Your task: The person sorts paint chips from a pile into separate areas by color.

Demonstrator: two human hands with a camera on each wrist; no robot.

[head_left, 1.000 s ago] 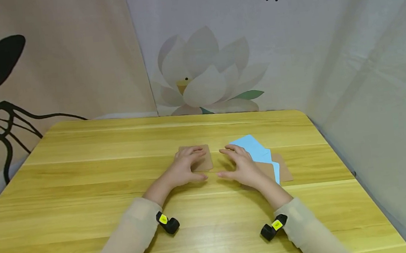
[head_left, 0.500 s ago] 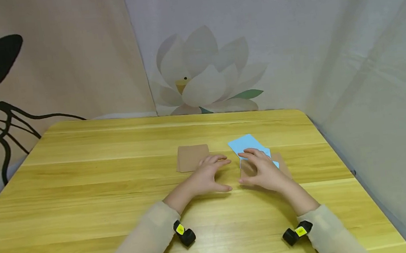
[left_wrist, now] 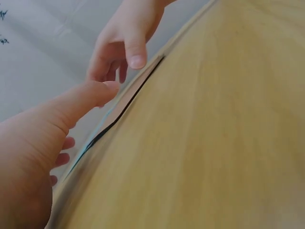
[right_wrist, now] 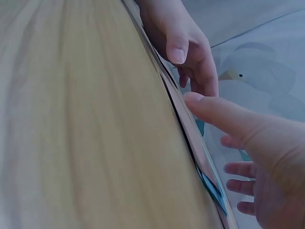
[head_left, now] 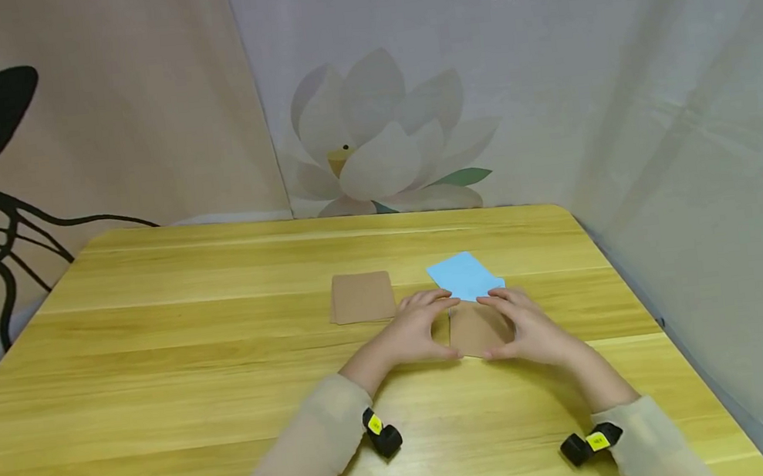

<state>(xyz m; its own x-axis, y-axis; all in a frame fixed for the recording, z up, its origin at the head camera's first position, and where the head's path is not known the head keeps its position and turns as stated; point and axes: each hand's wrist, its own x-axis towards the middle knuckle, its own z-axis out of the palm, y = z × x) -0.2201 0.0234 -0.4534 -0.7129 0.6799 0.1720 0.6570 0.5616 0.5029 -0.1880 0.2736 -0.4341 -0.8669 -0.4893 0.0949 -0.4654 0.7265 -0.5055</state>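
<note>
In the head view, a square brown card (head_left: 478, 329) lies on the right part of the table, overlapping a blue card (head_left: 464, 276) behind it. My left hand (head_left: 419, 331) is at the brown card's left side and my right hand (head_left: 536, 330) at its right, thumbs near the front edge, fingers loosely bent. Both wrist views show the thumbs held just above the card edges. Whether any fingertip touches a card I cannot tell. My right hand hides part of the pile. To the left sits a neat small stack of brown cards (head_left: 363, 296).
The wooden table (head_left: 156, 355) has its far edge against a hanging cloth (head_left: 514, 100) printed with a lotus and black characters. Another cloth wall (head_left: 715, 156) borders the right side. A small black camera sits on each wrist.
Both hands have moved right and slightly nearer, from beside the left brown stack to either side of the right pile. The left brown stack is now uncovered.
</note>
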